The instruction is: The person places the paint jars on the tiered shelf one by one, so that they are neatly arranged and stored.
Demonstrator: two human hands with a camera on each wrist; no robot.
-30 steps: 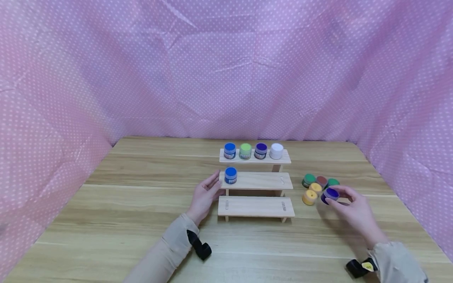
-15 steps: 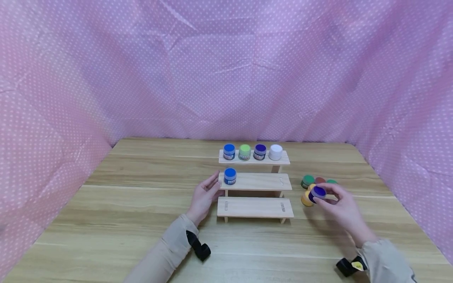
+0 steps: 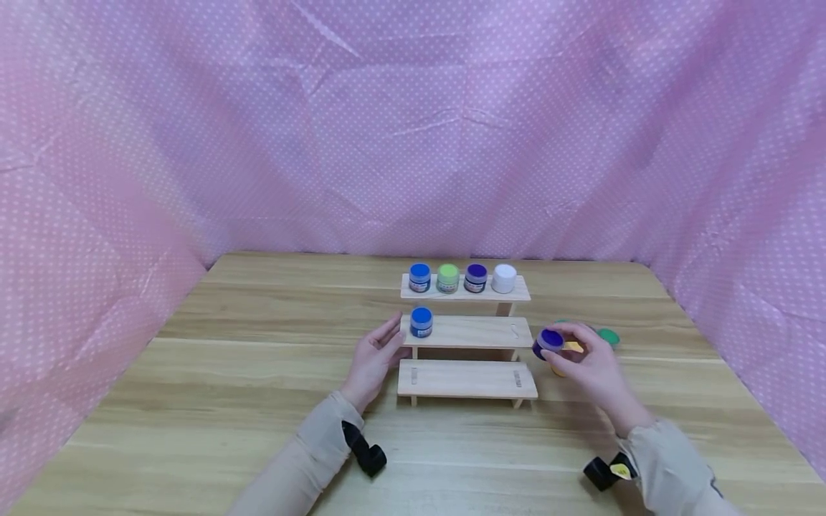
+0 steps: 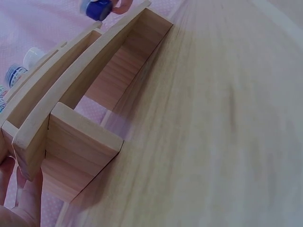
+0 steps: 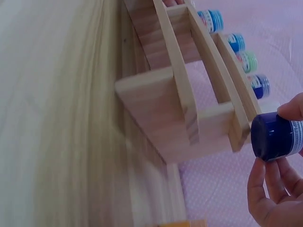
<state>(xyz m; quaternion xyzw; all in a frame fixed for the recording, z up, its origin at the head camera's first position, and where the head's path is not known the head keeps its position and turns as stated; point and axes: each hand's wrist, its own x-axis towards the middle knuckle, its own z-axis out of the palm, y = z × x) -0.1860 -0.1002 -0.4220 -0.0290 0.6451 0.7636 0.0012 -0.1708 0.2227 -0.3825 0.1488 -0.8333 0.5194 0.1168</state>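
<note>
Currently, working across from the left, I have the person's left hand [image 3: 374,358] at the left end of the middle shelf [image 3: 480,332]. Its fingers are loosely extended and rest against the wood; how firmly they press, I cannot tell from here. At that same end of the middle shelf I see one upright blue jar [image 3: 421,322]. The bottom shelf [image 3: 466,378] sits in front, low over the counter [image 3: 290,344], and the top shelf [image 3: 474,295] rises behind. Along the top shelf, left to right, I count a second blue jar [image 3: 419,278], a light green jar [image 3: 448,278], a dark purple jar [image 3: 475,278] and a white jar [image 3: 504,278], all upright and slightly apart.

Just beside the middle shelf's right end, the held purple jar [image 3: 548,344] is raised off the counter, lid upward and a little tilted. The right hand [image 3: 590,358] pinches it, and my right wrist view shows the fingers on opposite sides of it. Behind that hand I make out a yellow jar [image 3: 573,346] and, farther right, a green jar [image 3: 608,336], both partly hidden. Pink dotted cloth [image 3: 413,129] backs the whole width.
</note>
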